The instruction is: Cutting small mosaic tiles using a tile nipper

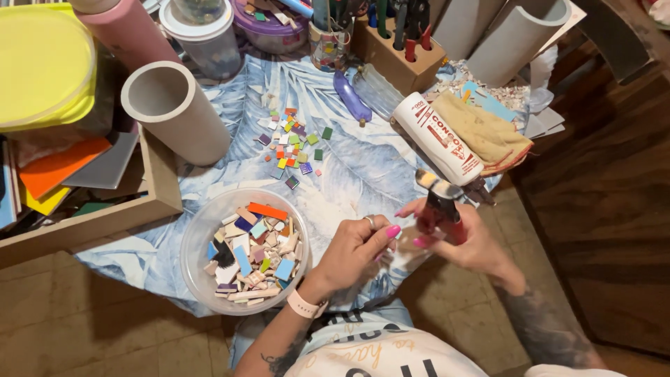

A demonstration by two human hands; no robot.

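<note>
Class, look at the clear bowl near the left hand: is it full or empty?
Partly full. The clear bowl holds a heap of coloured tile pieces, with bare bottom showing at its left side.

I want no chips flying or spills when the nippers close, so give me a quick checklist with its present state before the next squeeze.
1. Right hand has the red-handled nippers in a firm grip: ok, fingers wrap the handles.
2. Left hand has a piece between its fingertips: cannot tell, the fingers hide it.
3. Piece seated in the nipper head: cannot tell.
4. Clear bowl of tile pieces fully on the table: not ok, it sits at the near edge.
5. Glue bottle clear of the nippers: not ok, it lies just behind the head.
6. Small cut tiles clear of both hands: ok.
</note>
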